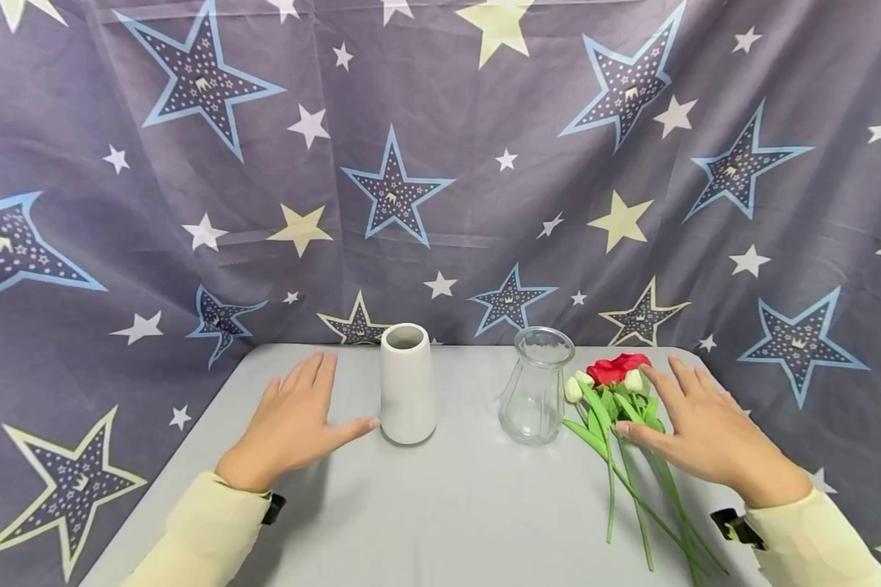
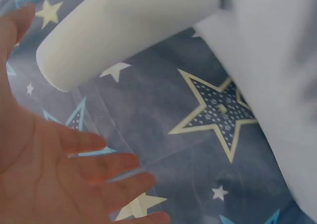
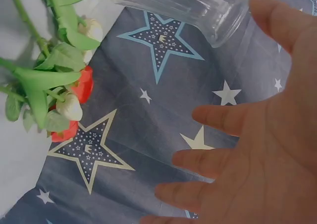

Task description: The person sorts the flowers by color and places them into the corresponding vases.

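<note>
My left hand (image 1: 294,420) is held with fingers straight and thumb out, left of a white vase (image 1: 407,391) that stands upright; the thumb tip comes close to it. Nothing is in its palm in the left wrist view. Over the flower stems at the right is my right hand (image 1: 712,428), fingers spread and holding nothing. Beneath and beside it lie artificial flowers: a red bloom (image 1: 617,369), white tulip buds (image 1: 573,390) and green stems (image 1: 640,514). A clear glass vase (image 1: 532,408) stands upright left of the flowers. The right hand partly hides the leaves.
Everything stands on a light grey table (image 1: 426,514). Behind it hangs a grey-purple curtain (image 1: 440,98) printed with stars, which also falls along both sides. Dark straps sit at both wrists, over cream sleeves (image 1: 201,530).
</note>
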The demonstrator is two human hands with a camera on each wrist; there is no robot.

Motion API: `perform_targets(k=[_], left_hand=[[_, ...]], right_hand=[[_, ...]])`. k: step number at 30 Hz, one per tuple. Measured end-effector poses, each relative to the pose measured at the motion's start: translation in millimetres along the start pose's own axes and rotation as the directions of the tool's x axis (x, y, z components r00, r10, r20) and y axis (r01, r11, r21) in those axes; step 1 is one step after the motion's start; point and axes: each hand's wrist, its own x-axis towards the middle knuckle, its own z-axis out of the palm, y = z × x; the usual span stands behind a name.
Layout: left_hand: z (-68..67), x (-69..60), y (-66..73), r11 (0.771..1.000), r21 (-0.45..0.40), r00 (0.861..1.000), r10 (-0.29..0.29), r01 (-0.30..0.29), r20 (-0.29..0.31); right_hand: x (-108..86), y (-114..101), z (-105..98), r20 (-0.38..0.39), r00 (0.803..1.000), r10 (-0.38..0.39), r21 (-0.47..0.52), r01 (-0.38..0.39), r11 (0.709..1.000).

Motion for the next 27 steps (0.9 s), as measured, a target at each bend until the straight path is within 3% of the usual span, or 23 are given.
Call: perform_targets(k=[5,7,10,17,27], left_hand=[[-0.3,19.2,12.0,0.997,-0.077,0.989,0.013,-0.024,-0.147],[0.6,26.7,17.6,0.993,-0.112,0.984,0.023,-0.043,-0.176],[4.1,35.3,25.7,0.986,-0.155,0.983,0.024,-0.053,-0.182],[19.5,44.9,37.8,0.970,-0.242,0.987,-0.037,-0.003,-0.158],[32.6,56.5,47.9,0.948,-0.317,0.971,-0.075,-0.001,-0.229]], right_hand=[[7.1,-3.5,0.3,-0.054,0.998,-0.045,0.023,0.046,0.999],[8.6,-5.7,1.3,-0.061,0.997,-0.051,0.042,0.054,0.998],[8.9,-8.9,4.1,-0.054,0.997,-0.057,0.061,0.060,0.996],[7.5,-15.4,12.3,-0.038,0.998,-0.056,0.094,0.060,0.994],[7.6,-14.2,24.3,-0.027,0.998,-0.053,0.128,0.056,0.990]])
